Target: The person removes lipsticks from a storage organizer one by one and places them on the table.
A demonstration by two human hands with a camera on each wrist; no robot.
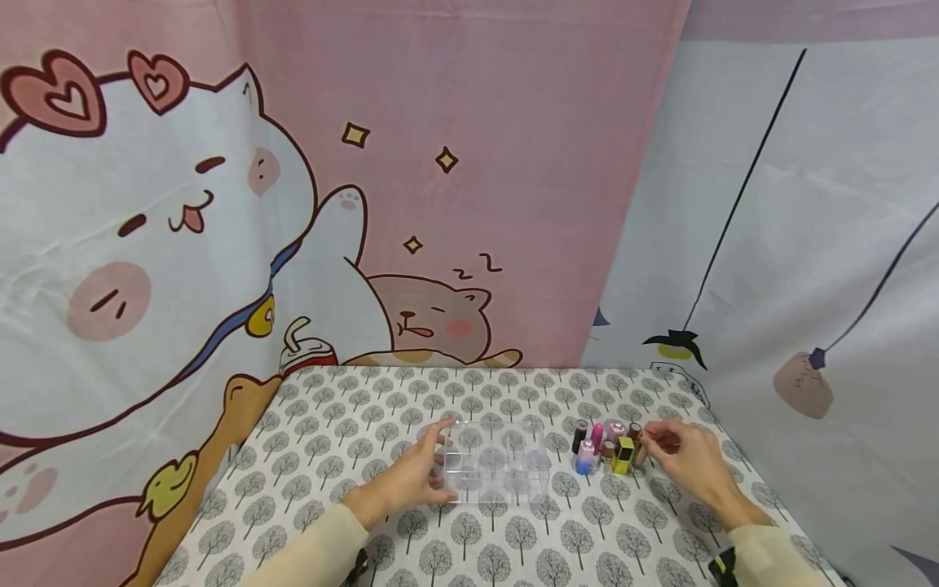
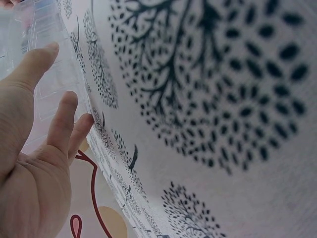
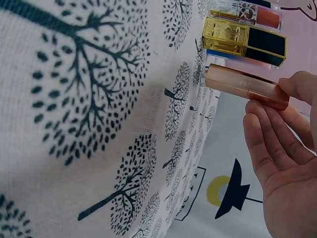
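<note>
A clear plastic organizer with several compartments (image 1: 495, 463) lies on the patterned cloth in the middle of the head view. At its left end is my left hand (image 1: 411, 473), fingers and thumb spread along the side; the left wrist view shows the fingers (image 2: 63, 119) fairly straight beside the clear wall. My right hand (image 1: 689, 458) pinches a rose-gold lipstick tube (image 3: 242, 85) by its upper end between thumb and fingers. The tube stands upright, its lower end at or near the cloth. Just left of it stands a yellow-gold bottle with a black cap (image 1: 622, 456).
Several small cosmetics crowd together right of the organizer: a dark tube (image 1: 579, 438), a bright pink one (image 1: 597, 436), a pink-and-blue bottle (image 1: 584, 458) and a brown jar (image 1: 607, 451). A cartoon-printed curtain (image 1: 513, 163) hangs behind the cloth-covered table (image 1: 521, 554).
</note>
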